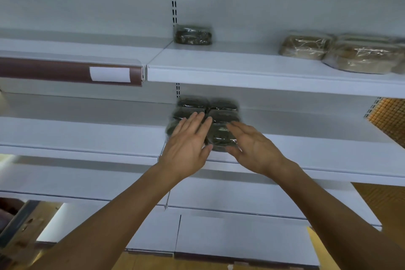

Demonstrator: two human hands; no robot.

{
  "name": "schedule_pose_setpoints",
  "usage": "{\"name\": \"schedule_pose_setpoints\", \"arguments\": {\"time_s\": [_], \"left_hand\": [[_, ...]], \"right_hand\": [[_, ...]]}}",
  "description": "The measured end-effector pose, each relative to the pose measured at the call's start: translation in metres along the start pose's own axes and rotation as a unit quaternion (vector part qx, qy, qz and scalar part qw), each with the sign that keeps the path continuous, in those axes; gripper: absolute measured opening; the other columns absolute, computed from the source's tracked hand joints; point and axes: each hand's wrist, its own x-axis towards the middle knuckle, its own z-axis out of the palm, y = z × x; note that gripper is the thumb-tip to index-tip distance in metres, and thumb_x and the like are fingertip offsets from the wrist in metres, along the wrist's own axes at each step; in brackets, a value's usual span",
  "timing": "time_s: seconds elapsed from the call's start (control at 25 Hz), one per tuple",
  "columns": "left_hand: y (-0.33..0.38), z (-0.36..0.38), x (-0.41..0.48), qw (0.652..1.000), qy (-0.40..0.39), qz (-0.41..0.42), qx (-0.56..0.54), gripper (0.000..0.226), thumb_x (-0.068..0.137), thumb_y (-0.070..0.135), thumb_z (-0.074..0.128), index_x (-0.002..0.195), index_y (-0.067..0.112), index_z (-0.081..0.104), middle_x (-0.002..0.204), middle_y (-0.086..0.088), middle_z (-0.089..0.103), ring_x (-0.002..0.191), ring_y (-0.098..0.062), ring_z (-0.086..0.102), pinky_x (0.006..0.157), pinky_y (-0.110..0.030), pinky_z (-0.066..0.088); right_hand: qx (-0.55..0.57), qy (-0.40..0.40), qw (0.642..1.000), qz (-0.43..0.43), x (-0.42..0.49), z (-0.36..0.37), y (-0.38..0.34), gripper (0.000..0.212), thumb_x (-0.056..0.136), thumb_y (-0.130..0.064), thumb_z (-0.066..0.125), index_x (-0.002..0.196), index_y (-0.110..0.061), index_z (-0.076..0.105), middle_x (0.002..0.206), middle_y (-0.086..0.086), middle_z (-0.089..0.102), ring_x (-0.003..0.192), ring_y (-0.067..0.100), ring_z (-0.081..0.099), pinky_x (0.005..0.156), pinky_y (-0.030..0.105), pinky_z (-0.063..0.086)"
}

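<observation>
Both hands, the left hand point(186, 144) and right hand point(255, 149), are flattening loose fingers around the front pack point(220, 138), probably light, slippery film-wrapped, best gripped by its sides.

No readable text here. The white tag point(110, 74) on the brown price strip point(65, 70) shows blank. Lower right of that strip, the front dark packet point(221, 138) carries a small printed label point(223, 130), too blurred to make out.
</observation>
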Motion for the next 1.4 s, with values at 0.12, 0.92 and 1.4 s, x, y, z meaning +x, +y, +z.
{"name": "schedule_pose_setpoints", "arguments": {"time_s": [0.12,0.92,1.4], "left_hand": [[0.008,-0.034,-0.003,0.999,0.039,0.006,0.008,0.064,0.098,0.039,0.049,0.153,0.011,0.034,0.159,-0.011,0.032,0.148,-0.027,0.025,0.121,-0.036,0.013],[-0.050,-0.122,0.110,0.996,0.007,-0.079,0.051,0.070,0.101,0.057,0.032,0.157,0.017,0.018,0.165,-0.007,0.014,0.153,-0.021,0.003,0.123,-0.037,0.010],[-0.113,-0.099,0.243,0.985,-0.034,-0.143,0.090,0.074,0.096,0.053,0.047,0.155,0.016,0.021,0.159,-0.010,0.024,0.147,-0.027,0.019,0.117,-0.043,0.028]], "right_hand": [[0.004,0.031,0.999,-0.020,-0.009,-0.030,-0.023,0.063,0.099,-0.039,0.050,0.154,-0.022,0.026,0.159,-0.005,0.028,0.144,0.017,0.027,0.115,0.030,0.026],[-0.020,0.085,0.995,-0.039,0.096,-0.132,-0.017,0.067,0.098,-0.052,0.044,0.155,-0.021,0.025,0.159,-0.001,0.029,0.144,0.018,0.028,0.115,0.035,0.028],[-0.053,0.024,0.997,-0.051,0.241,-0.152,0.003,0.064,0.097,-0.053,0.044,0.148,-0.017,0.033,0.151,0.007,0.040,0.134,0.027,0.042,0.108,0.039,0.037]]}}
